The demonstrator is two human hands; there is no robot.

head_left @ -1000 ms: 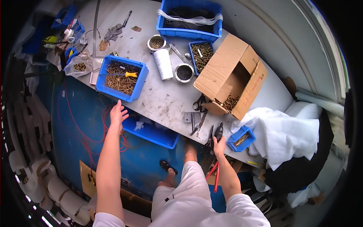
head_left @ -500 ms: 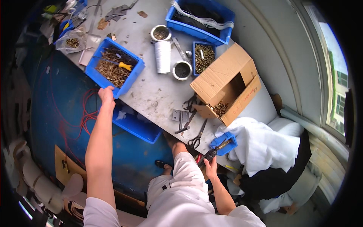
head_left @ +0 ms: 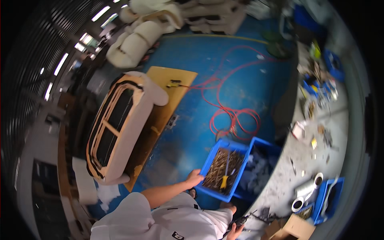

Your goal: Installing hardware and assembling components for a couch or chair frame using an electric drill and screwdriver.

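My left hand [head_left: 195, 178] grips the near left side of a blue plastic bin [head_left: 216, 195]. Loose brown screws [head_left: 216, 166] fill much of it, with a yellow-handled screwdriver [head_left: 224, 182] lying on top. The bin is off the table, above the blue floor, beside a second blue bin [head_left: 256, 141] with pale, blurred contents. At the lower edge my right hand [head_left: 235, 232] is closed around a black power driver [head_left: 241, 221], whose thin bit points toward the table. The picture is partly smeared by motion.
The grey worktable [head_left: 280, 176] runs along the right, bearing a cardboard box [head_left: 298, 227], a white roll [head_left: 305, 188] and another blue bin [head_left: 338, 192]. A red hose [head_left: 218, 114] coils on the floor. A padded furniture frame [head_left: 140, 120] leans on a plywood board [head_left: 180, 96].
The bin of screws has left the tabletop in my left hand. My view has swung left, across the floor and furniture. The driver in my right hand has moved away from the small blue bin.
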